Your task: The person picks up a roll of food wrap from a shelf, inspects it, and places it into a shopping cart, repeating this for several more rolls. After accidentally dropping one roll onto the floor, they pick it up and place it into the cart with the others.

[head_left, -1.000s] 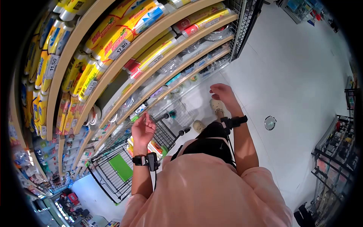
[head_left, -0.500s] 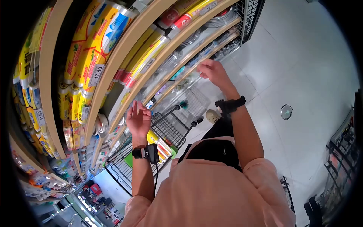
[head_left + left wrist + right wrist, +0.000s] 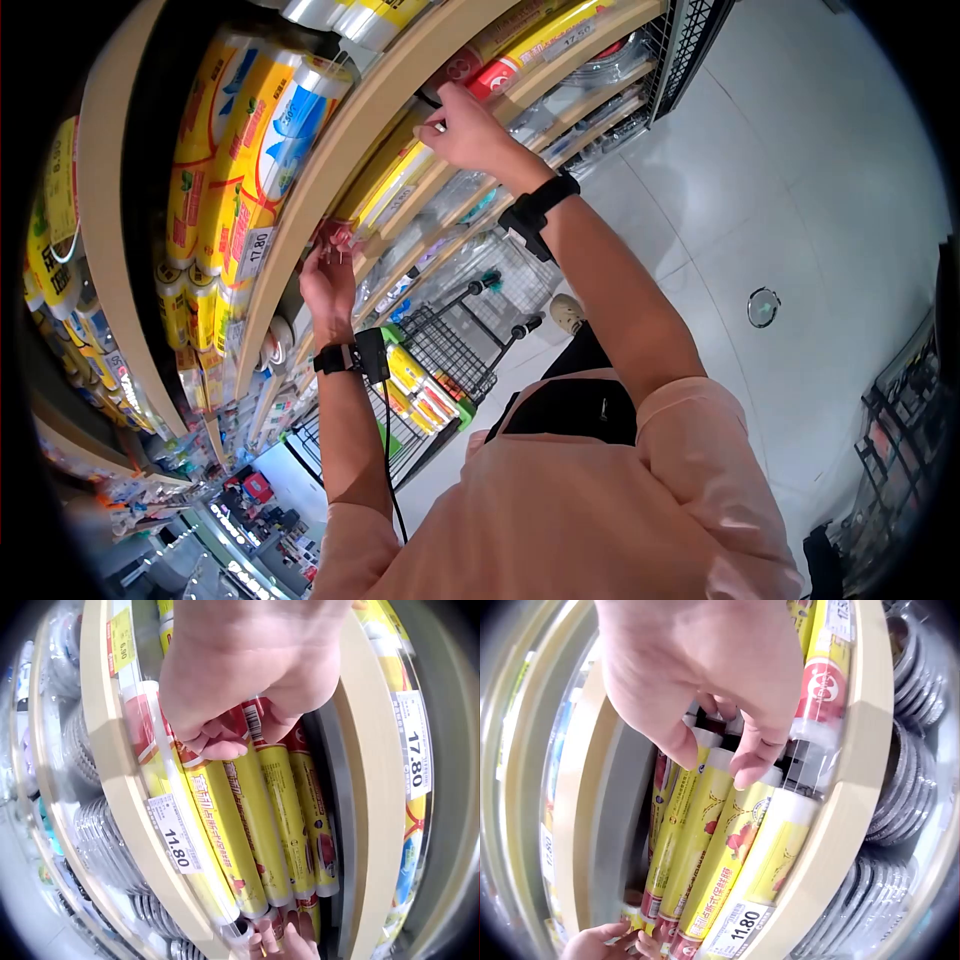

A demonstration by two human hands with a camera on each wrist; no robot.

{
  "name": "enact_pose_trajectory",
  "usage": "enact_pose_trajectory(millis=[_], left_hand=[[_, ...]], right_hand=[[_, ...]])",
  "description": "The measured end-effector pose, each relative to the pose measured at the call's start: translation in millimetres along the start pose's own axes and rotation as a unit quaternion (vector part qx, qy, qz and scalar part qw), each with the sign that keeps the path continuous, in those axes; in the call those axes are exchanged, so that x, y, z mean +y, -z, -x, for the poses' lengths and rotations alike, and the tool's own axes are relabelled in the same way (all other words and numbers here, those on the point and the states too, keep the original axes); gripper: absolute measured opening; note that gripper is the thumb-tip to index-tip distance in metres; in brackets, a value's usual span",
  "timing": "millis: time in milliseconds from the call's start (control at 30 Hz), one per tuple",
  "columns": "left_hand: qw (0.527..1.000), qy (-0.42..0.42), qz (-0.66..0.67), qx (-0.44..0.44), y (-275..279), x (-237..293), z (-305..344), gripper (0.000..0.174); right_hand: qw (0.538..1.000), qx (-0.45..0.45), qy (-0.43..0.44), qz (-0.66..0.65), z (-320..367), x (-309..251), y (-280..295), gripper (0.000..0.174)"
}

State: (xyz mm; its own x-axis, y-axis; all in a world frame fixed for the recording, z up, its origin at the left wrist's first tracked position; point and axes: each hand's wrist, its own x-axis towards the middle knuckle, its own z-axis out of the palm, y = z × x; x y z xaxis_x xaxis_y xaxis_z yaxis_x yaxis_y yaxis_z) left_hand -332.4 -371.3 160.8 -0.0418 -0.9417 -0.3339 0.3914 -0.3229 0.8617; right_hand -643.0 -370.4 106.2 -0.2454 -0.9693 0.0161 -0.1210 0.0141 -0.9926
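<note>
Yellow cling film rolls lie side by side on a shelf, with a price label reading 11.80 at its front. My left hand is at their red ends, bent fingers on one side of a roll end and thumb on the other in the left wrist view. At the white ends, my right hand has its thumb and bent forefinger about a roll. The other right fingers are partly hidden behind the roll ends. I cannot tell whether either hand grips a roll.
A wooden shelf edge with a clear front strip borders the rolls. Larger yellow rolls stand on the neighbouring shelf. Plastic-wrapped round items fill the other side. Below is a wire shopping cart holding yellow packs.
Both hands have moved from in front of the shelves to the cling film rolls, the right one up and leftward, the left one slightly up and leftward. The head view has shifted closer to the shelves.
</note>
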Motion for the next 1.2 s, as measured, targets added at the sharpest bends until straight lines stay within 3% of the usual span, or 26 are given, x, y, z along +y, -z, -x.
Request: enact_pose_trajectory(millis=[100,200,300,400,500,600,700,733,833,933,1033,1200], left_hand=[[0.998,0.004,-0.047,-0.037,-12.3,6.4,-10.7,0.025],[0.996,0.053,-0.051,-0.06,-0.3,12.7,-22.2,0.026],[0.995,0.035,-0.081,-0.047,-0.8,10.6,-18.3,0.023],[0.997,-0.006,-0.07,0.027,-2.8,3.5,-9.0,0.024],[0.995,-0.039,-0.088,0.007,-8.5,0.3,8.9,0.033],[0.995,-0.058,-0.058,0.049,3.3,-7.6,18.5,0.036],[0.996,-0.07,-0.032,0.043,12.3,-14.5,33.9,0.029],[0.997,-0.067,-0.015,0.046,16.9,-15.6,38.5,0.03],[0.996,-0.057,0.01,0.061,27.4,-18.1,60.6,0.035],[0.997,-0.036,0.028,0.067,40.1,-16.8,86.4,0.04],[0.998,-0.05,0.017,0.023,41.7,-9.5,119.7,0.04],[0.989,-0.066,0.093,-0.089,68.6,-3.5,158.8,0.042]], right_hand=[[0.991,-0.076,-0.023,0.103,-21.0,-11.6,-2.4,0.045],[0.997,-0.054,-0.019,0.043,-23.6,-10.4,-6.8,0.039],[0.998,-0.041,0.018,0.048,-26.8,-8.1,-6.0,0.037],[0.995,-0.065,-0.024,0.065,-22.5,-15.2,-0.9,0.043],[0.998,-0.018,0.048,-0.042,-12.6,-8.1,-9.5,0.052],[0.982,-0.012,-0.005,-0.189,15.1,-15.8,-6.2,0.066],[0.964,0.029,0.017,-0.263,32.8,-11.4,-10.5,0.069],[0.941,-0.006,0.013,-0.339,44.5,-18.4,-4.7,0.062],[0.944,0.028,0.056,-0.325,69.9,-1.5,-4.6,0.047],[0.948,0.028,-0.004,-0.317,104.1,2.5,-0.6,0.049],[0.948,0.024,-0.02,-0.318,140.3,-0.8,6.3,0.05],[0.934,-0.005,-0.142,-0.329,183.5,-14.2,6.1,0.041]])
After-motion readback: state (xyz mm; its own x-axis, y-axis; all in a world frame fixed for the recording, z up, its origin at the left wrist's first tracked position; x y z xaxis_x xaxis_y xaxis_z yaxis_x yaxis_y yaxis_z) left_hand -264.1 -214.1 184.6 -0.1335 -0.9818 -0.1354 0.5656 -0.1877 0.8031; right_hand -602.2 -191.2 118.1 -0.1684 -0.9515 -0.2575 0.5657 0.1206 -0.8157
